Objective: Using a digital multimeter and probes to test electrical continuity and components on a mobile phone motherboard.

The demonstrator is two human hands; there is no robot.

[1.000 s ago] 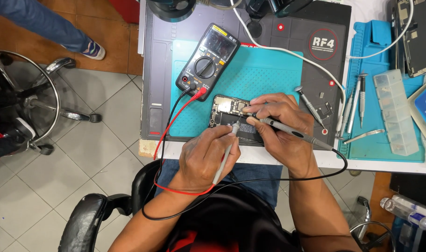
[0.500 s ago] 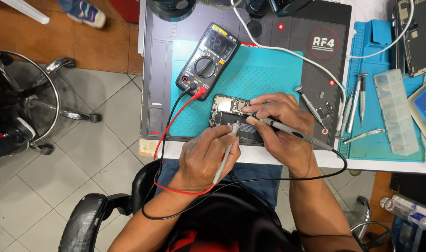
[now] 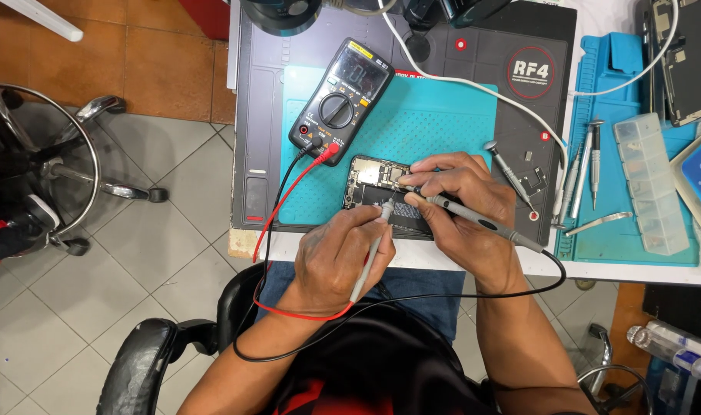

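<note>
An opened phone (image 3: 370,178) with its circuit board exposed lies on a teal work mat (image 3: 435,123). My left hand (image 3: 339,257) grips a grey test probe (image 3: 370,250) like a pen, tip on the board. My right hand (image 3: 462,215) grips a second grey probe (image 3: 481,223), its tip touching the board near the middle. A black multimeter (image 3: 339,100) sits tilted above the phone. A red lead (image 3: 281,204) and a black lead (image 3: 270,230) run from it down over the table edge to the probes.
A dark repair mat (image 3: 519,54) lies under the teal one. Screwdrivers (image 3: 589,165), tweezers (image 3: 600,223) and a clear parts box (image 3: 650,184) lie on a blue tray to the right. A stool base (image 3: 58,169) stands on the tiled floor at left.
Both hands and probes stay in nearly the same place on the board. A person's shoe at the top left edge has moved out of view.
</note>
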